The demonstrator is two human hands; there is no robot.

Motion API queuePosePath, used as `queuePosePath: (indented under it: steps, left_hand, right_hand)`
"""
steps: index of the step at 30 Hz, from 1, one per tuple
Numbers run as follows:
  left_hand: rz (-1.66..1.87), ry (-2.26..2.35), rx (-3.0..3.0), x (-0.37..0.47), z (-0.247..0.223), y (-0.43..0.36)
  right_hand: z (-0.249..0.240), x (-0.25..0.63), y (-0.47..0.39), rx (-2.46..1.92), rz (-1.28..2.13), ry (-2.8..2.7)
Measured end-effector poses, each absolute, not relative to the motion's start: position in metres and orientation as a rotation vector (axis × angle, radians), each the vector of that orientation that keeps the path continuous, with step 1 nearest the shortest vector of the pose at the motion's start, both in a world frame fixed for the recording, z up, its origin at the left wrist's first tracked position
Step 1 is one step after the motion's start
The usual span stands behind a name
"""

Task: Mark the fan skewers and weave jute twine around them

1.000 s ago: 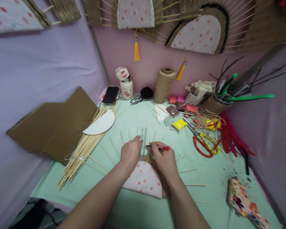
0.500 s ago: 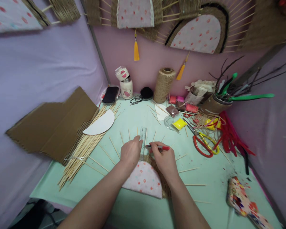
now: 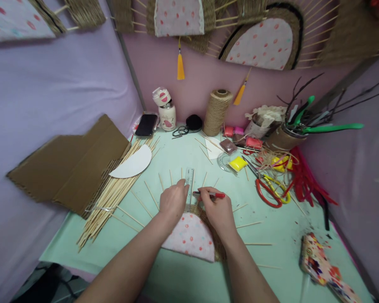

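Spotted half-disc: ruler at its far edge, under left hand, grip unclear; right hand, grip clamped on pen. Left of half-disc — stick bundle. Beyond, right — scissors; pot, green-handled tool inside.

At the back, a white bottle with its lid tipped open stands between a phone and a black round case; a cone of twine rises further right. Red-handled scissors lie near red ribbon and a yellow packet. Cardboard rests at left. The blotchy-patterned tool at right may be a glue gun.
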State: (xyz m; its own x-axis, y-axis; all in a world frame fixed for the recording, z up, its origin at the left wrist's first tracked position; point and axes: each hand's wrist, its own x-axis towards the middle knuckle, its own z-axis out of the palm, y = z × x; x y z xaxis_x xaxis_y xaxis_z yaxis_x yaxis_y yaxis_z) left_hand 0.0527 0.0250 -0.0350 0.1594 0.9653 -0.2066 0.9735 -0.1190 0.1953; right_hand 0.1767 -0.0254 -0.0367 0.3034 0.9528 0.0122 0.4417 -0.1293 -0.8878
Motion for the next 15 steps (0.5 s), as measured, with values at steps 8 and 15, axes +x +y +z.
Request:
queuePosePath:
  steps: [8, 15]
  left_hand:
    - [-0.055, 1.873, 2.151, 0.0526, -0.0353, 0.0249]
    - [-0.035, 1.86, 2.152, 0.0522, -0.0363, 0.025]
  right_hand:
    - [-0.0351, 0.1767, -0.0251, -1.731, 0.765, -1.273]
    - [-0.0344, 0.1767, -0.025, -1.728, 0.76, -1.269]
